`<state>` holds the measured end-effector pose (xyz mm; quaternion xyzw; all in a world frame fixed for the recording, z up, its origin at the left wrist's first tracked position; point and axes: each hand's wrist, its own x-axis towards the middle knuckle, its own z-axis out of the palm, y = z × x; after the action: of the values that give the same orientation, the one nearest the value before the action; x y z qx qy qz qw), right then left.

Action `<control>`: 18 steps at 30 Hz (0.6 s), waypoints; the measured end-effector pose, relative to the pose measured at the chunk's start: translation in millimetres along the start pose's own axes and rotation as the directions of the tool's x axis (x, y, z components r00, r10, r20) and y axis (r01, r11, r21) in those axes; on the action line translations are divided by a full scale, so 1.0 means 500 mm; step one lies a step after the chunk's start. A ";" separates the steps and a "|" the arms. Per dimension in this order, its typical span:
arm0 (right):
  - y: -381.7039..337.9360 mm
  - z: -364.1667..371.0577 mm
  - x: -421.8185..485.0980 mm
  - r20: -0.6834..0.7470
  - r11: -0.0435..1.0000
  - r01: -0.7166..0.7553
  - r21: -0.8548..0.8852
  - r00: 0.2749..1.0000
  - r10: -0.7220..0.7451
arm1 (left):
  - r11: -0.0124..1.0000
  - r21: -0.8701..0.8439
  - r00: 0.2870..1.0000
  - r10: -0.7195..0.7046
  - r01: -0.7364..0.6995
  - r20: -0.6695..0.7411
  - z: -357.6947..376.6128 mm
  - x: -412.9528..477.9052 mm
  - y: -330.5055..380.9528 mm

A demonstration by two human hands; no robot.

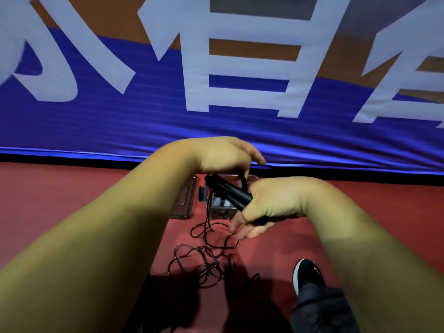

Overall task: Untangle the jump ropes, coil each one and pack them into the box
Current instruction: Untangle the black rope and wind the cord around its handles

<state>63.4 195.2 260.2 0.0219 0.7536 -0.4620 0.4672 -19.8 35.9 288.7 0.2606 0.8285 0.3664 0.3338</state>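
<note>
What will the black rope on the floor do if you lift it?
Probably floppy: the thin rope lies in loose loops on the floor. It may snag, since the loops cross each other. The handles look stiff, jutting straight from the right hand.

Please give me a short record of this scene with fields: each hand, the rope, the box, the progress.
left hand: above the handles, fingers curled down; grip hidden
right hand: grips two black handles together
cord: hangs from the handles to a tangle on the red floor
box: clear, on the floor beyond the hands; what looks like its lid lies beside it
progress: cord not yet coiled
</note>
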 end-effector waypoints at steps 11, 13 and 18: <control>0.000 -0.027 0.037 -0.447 0.997 -0.061 -0.050 0.894 0.032 | 0.836 0.548 0.949 0.180 -0.009 -0.259 0.021 -0.030 0.039; -0.008 -0.028 0.042 -0.539 0.993 -0.063 -0.095 0.842 0.002 | 0.841 0.527 0.964 0.027 0.122 -0.265 0.022 -0.030 0.037; -0.016 -0.034 0.049 -0.694 0.975 -0.081 -0.205 0.715 -0.087 | 0.969 -0.057 0.953 -0.225 0.241 0.204 0.021 -0.056 0.002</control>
<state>34.0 193.0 250.3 0.1415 0.9205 -0.3335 0.1466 6.0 22.1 294.4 0.1822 0.8008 0.3305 0.4652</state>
